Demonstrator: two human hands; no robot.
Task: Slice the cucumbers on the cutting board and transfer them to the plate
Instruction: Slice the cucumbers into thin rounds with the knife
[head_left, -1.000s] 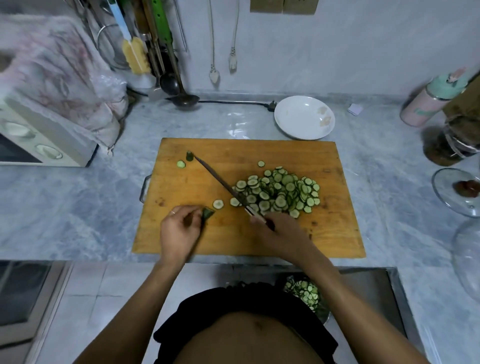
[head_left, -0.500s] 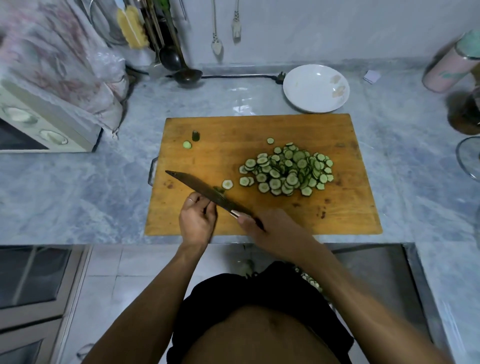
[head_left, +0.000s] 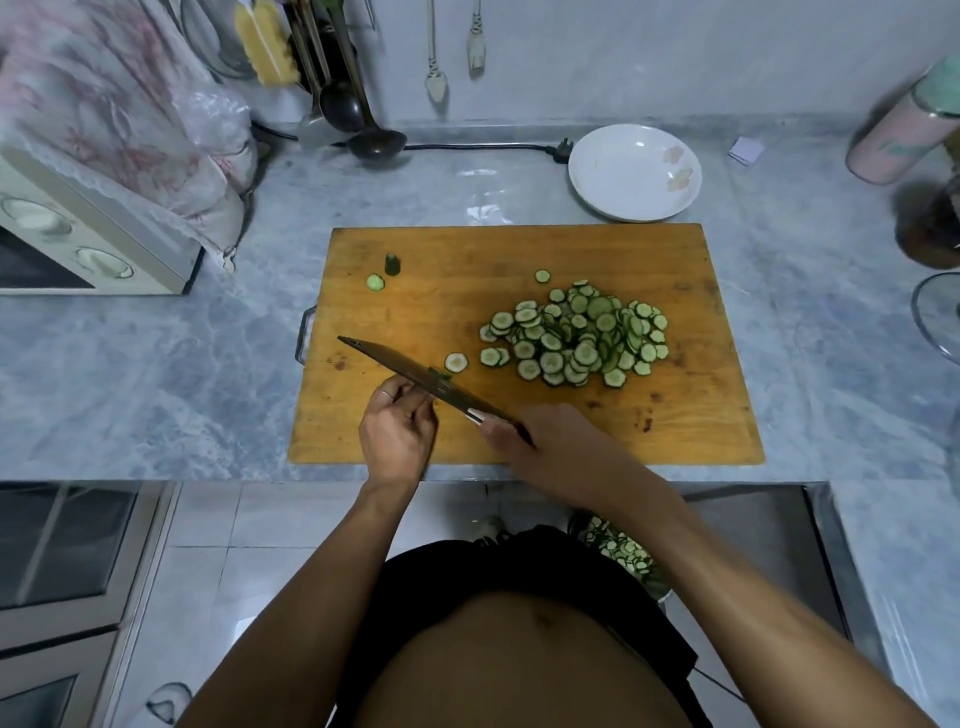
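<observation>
In the head view, the rectangular wooden cutting board (head_left: 519, 270) lies on the grey marble counter (head_left: 130, 374), and the heap of thin green cucumber slices (head_left: 576, 338) sits right of the board's middle, with the white shallow plate (head_left: 635, 179) just beyond the board's far edge. The right hand (head_left: 550, 441) grips the handle of the long dark-bladed knife (head_left: 415, 376), whose blade runs diagonally toward the near-left of the board. The left hand (head_left: 397, 428) has its fingers curled at the blade, seemingly pinching a last green cucumber stub that is mostly hidden. The heap lies forward and right of both hands, nearer the right one, so the transfer likely runs away toward the plate.
</observation>
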